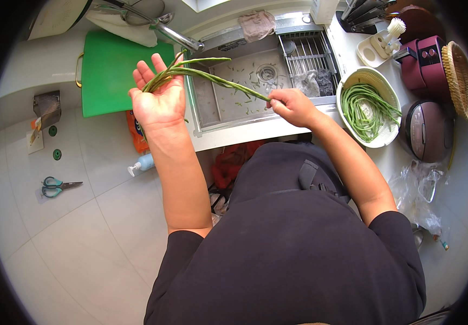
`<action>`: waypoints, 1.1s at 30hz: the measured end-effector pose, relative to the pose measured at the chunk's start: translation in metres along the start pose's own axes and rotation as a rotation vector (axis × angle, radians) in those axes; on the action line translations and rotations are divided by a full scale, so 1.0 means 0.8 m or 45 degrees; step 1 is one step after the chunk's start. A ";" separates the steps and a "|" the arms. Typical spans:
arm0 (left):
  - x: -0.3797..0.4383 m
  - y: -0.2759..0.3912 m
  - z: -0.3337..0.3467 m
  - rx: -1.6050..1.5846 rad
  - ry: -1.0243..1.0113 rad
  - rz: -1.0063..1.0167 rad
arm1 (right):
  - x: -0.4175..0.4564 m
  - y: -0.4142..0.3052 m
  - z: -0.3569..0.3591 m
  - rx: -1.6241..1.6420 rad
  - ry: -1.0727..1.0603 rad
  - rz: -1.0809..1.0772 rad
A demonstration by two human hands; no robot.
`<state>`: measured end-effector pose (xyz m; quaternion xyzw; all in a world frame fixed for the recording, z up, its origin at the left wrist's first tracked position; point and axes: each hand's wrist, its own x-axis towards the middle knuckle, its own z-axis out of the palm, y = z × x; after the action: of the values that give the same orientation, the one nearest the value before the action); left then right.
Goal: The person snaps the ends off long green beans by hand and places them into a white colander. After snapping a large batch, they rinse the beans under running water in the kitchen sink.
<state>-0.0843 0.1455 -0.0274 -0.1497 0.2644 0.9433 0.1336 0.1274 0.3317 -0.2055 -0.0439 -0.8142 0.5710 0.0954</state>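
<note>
A bunch of long green beans (213,76) stretches above the left part of the steel sink (234,109). My left hand (161,93) is palm up with its fingers spread, and the beans lie across the palm and the base of the fingers. My right hand (291,106) pinches the other end of the beans at the sink's front edge. Small bean pieces (250,77) are scattered over the sink floor around the drain. More long beans (366,107) lie coiled in a white plastic basket (392,136) right of the sink.
A green cutting board (108,77) lies left of the sink, near the faucet (181,37). A metal drying rack (307,53) spans the sink's right side. Beyond the basket stand a maroon appliance (425,65) and a rice cooker (429,130). Scissors (59,186) and a pump bottle (142,163) are at the lower left.
</note>
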 end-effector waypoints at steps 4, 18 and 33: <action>-0.004 -0.001 0.001 0.024 -0.032 -0.011 | 0.002 0.009 0.006 0.073 0.226 0.008; -0.023 -0.015 0.012 0.037 -0.062 0.065 | 0.000 -0.033 0.021 1.241 0.464 0.797; -0.051 -0.053 0.016 0.123 -0.023 0.116 | 0.002 -0.044 0.048 1.642 0.640 1.306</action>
<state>-0.0357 0.1803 -0.0217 -0.1222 0.3151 0.9358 0.1000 0.1194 0.2844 -0.1847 -0.4685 -0.1650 0.8679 0.0094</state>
